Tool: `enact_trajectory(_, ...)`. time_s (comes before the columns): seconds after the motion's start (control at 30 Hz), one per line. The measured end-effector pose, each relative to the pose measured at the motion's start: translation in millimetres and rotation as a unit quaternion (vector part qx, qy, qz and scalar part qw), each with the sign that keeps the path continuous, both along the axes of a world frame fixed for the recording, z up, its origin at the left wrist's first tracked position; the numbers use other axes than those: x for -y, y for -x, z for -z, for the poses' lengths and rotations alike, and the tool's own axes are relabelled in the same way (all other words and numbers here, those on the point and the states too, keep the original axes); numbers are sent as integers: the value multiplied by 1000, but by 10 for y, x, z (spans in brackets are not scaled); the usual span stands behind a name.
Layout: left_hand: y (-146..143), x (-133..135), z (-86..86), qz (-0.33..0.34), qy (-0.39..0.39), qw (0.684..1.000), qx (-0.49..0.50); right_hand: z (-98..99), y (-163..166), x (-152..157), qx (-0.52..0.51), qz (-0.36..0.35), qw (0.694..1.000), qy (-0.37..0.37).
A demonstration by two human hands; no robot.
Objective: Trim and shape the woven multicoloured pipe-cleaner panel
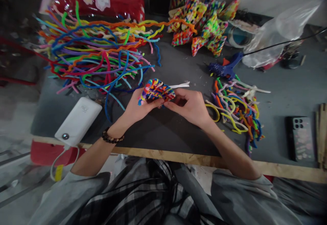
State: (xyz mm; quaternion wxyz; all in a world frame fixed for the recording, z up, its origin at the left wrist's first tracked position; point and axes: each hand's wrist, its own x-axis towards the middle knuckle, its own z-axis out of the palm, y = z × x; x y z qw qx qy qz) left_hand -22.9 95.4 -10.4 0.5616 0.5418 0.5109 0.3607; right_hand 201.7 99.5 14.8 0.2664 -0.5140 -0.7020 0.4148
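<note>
A multicoloured piece woven from pipe cleaners (pixel 156 90) is held up over the dark table, curved into a cupped shape. My left hand (pixel 138 107) is closed on its left and lower side, with the thumb along the near edge. At its right lower corner, my right hand (pixel 190 106) pinches the edge between thumb and fingers. Thin white strips (pixel 181 85) lie just behind my right hand. Whether my right fingertips also hold a loose pipe cleaner end is too small to tell.
Long loose pipe cleaners (pixel 102 51) are heaped at the left, and short pieces (pixel 232 106) at the right. Behind these sit a blue glue gun (pixel 226 67), several woven shapes (pixel 201 20) and a plastic bag (pixel 276 31). A power bank (pixel 80 119) and a phone (pixel 301 138) lie near the front edge.
</note>
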Motion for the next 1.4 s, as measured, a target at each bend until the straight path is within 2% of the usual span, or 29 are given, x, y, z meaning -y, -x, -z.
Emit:
enact_trajectory(0.17, -6, 16, -17, -4, -8, 1000, 14, 21, 44, 31, 0, 30, 1000, 9)
enact_trajectory(0.43, -14, -14, -106, 23, 4, 998, 58, 83, 60, 35, -84, 21, 994, 61)
enact_trajectory(0.67, 6, 3, -22, 6, 46, 994, 104, 109, -45, -32, -190, -51, 975, 107)
enact_trajectory(0.77, 11, 5, -13, 1, 59, 994, 90, 51, -86, -64, -182, -78, 975, 97)
enact_trajectory(0.87, -3, 7, -33, -10, 60, 993, 100, 2, -85, -56, -164, -46, 983, 64)
enact_trajectory(0.97, -28, 11, -64, -20, 50, 994, 93, -11, -53, -20, -159, -11, 985, 63)
enact_trajectory(1.13, -57, 36, -87, -14, 41, 996, 78, 5, 5, 25, -159, 4, 984, 86)
enact_trajectory(1.4, -18, 36, -41, -6, 37, 996, 84, 32, 61, 59, -171, 14, 982, 76)
